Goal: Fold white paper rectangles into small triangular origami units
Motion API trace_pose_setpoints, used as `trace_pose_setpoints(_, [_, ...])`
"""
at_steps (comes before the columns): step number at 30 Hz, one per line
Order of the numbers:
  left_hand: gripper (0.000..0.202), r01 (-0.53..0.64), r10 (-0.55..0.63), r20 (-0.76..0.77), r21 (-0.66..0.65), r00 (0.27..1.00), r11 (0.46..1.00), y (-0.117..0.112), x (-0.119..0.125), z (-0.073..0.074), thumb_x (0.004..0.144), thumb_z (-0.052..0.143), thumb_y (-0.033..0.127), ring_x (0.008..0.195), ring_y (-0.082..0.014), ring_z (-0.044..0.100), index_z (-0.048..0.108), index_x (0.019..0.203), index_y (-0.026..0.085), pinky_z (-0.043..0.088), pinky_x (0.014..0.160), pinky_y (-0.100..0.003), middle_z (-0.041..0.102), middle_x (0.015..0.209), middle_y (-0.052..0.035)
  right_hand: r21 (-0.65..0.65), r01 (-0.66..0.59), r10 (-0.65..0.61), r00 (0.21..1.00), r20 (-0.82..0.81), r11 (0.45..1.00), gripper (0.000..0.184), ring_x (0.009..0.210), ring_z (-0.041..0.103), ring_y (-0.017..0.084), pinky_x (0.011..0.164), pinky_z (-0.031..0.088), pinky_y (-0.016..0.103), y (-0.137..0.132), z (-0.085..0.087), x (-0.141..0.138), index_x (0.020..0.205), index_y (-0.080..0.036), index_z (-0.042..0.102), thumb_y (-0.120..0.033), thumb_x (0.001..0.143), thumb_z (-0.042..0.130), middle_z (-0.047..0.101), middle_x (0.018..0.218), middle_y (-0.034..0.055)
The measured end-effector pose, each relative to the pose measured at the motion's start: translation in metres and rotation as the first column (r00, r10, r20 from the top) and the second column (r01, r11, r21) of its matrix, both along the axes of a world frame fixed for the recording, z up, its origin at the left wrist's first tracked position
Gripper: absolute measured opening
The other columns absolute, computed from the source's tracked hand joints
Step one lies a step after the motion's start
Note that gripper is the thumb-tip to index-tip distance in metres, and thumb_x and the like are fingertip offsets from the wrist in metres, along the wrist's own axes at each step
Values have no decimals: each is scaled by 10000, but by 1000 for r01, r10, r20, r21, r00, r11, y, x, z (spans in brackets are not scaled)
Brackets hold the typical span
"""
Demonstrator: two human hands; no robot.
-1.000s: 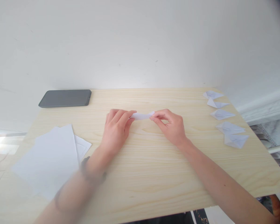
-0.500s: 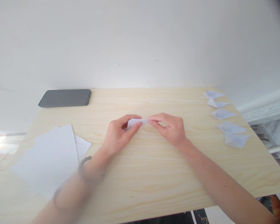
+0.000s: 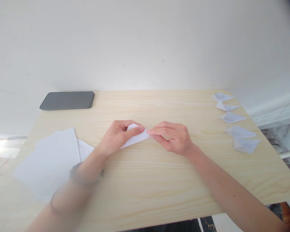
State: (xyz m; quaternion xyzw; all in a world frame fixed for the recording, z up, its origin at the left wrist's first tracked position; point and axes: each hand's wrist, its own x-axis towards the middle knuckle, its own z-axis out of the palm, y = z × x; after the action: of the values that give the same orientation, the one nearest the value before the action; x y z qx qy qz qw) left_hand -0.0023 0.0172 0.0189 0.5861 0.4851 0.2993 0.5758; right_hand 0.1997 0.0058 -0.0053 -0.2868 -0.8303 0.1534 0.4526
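Observation:
A small folded piece of white paper (image 3: 137,138) is held between both hands above the middle of the table. My left hand (image 3: 119,135) grips its left part, the thumb lying across the top face. At the paper's right tip, the fingers of my right hand (image 3: 172,135) pinch it. Part of the paper is hidden behind the left thumb and fingers. Several folded white paper pieces (image 3: 232,117) lie in a column along the table's right side. To the left rests a pile of white paper sheets (image 3: 55,154), next to my left forearm.
A dark grey phone (image 3: 67,100) lies at the back left of the wooden table (image 3: 145,187). Behind the table's far edge rises a white wall (image 3: 145,45). Dark and white items (image 3: 207,224) show below the front edge.
Both hands have shifted slightly, the left one lower and to the left. The folded paper has turned, so more of its broad face and lower left corner show.

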Motion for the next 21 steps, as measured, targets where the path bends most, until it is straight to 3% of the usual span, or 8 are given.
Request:
trace_pose_setpoints(12, [231, 37, -38, -34, -21, 999, 999, 1, -2, -1, 719, 679, 387, 539, -93, 538, 654, 830, 186, 374, 445, -173, 626, 640, 15, -49, 9, -12, 998, -56, 999, 160, 702, 647, 116, 603, 535, 229, -1, 3, -1, 871, -201, 664, -96, 770, 598, 692, 767, 10])
trace_pose_setpoints(21, [201, 47, -43, -99, 39, 994, 998, 1, 0, 0, 719, 668, 390, 524, -79, 498, 698, 730, 191, 355, 452, -182, 628, 628, 26, -103, -31, 28, 999, -30, 994, 141, 716, 630, 112, 639, 527, 240, -3, 3, -1, 838, -198, 635, -90, 770, 576, 677, 771, 3])
